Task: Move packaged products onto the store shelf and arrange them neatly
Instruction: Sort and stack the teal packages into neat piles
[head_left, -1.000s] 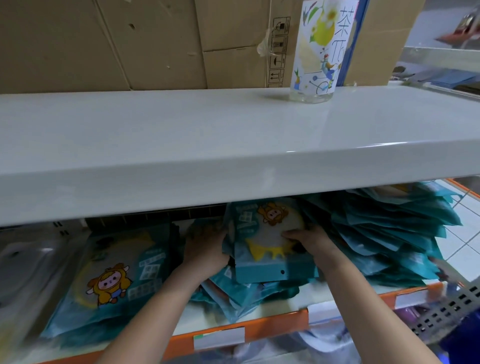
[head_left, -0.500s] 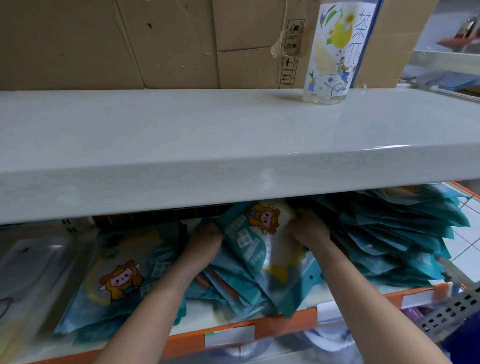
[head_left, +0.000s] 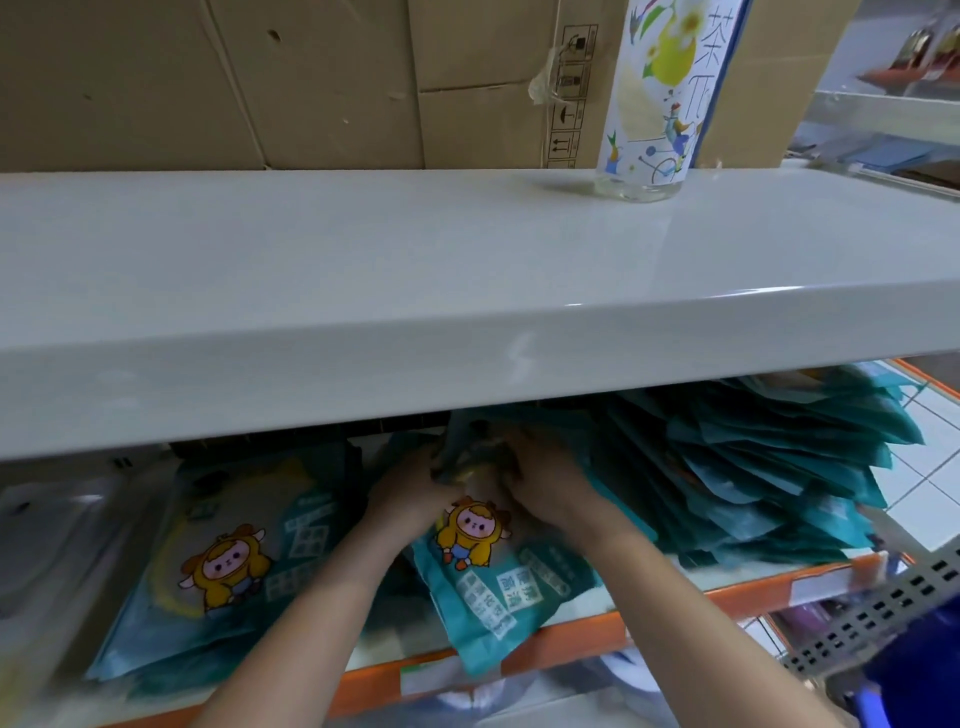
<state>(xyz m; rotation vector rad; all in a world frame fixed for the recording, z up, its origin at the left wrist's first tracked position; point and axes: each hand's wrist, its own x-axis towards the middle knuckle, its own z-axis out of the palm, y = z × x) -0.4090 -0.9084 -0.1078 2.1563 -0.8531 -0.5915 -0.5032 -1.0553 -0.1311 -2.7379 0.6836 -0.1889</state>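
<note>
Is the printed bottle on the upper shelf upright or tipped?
Upright: the clear printed-label bottle stands on its base on the white upper shelf.

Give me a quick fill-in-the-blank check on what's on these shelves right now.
1. Both hands, the left hand and the right hand, hold the far end of one ____ packet with a cartoon figure in a yellow hood.
2. The printed bottle stands on the ____ shelf.
3. Behind the bottle stand brown ____ boxes.
4. The leaning row of teal packets is on the ____ side of the hands.

Missing words: teal; upper; cardboard; right
</note>
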